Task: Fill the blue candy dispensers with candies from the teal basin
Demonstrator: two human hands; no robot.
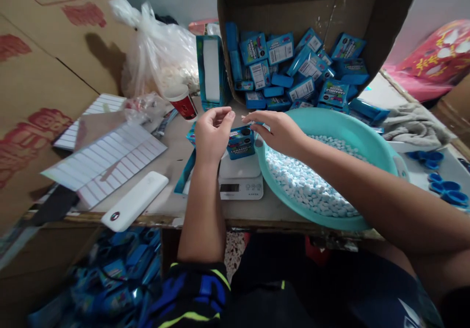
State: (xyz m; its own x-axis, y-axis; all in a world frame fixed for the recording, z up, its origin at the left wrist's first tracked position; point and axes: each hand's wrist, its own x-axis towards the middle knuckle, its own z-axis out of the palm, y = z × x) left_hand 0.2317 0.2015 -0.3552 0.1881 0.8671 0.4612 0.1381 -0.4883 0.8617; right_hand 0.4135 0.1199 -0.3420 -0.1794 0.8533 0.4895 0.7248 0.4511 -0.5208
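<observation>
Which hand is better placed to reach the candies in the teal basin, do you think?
Right, probably: right hand at the teal basin's rim, left hand farther off beyond the blue box.

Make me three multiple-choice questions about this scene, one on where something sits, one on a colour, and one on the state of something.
1. Where does the small blue box sit?
A. On the digital kitchen scale
B. Inside the paper cup
C. On the white power bank

2. What colour is the plastic basin?
A. Red
B. Turquoise
C. Black

3. What state is the cardboard carton in?
A. Taped shut
B. Flattened
C. Open, with blue boxes showing

Answers:
1. A, since the box rests on the scale between the left hand and right hand.
2. B, since its rim and sides show turquoise around the small pale candies.
3. C, since its open side shows the boxes heaped inside.
</observation>
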